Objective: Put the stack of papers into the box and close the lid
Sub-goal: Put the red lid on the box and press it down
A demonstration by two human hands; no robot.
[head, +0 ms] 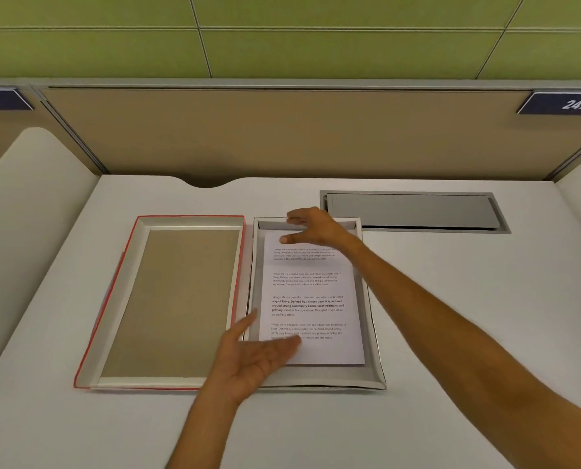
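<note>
The stack of printed papers [311, 299] lies flat inside the shallow white box [373, 333] at the middle of the desk. The red-edged lid [113, 299] lies upside down just left of the box, its brown inside facing up. My left hand [255, 357] hovers palm-up over the box's near left corner, fingers spread, fingertips at the paper's near edge. My right hand [311, 226] reaches over the far end of the box, fingers apart above the paper's top edge, holding nothing.
A grey metal cable hatch [414, 211] is set into the white desk [485, 316] behind the box on the right. A beige partition [282, 137] with number plates closes the back. Curved white side panels stand at left and right.
</note>
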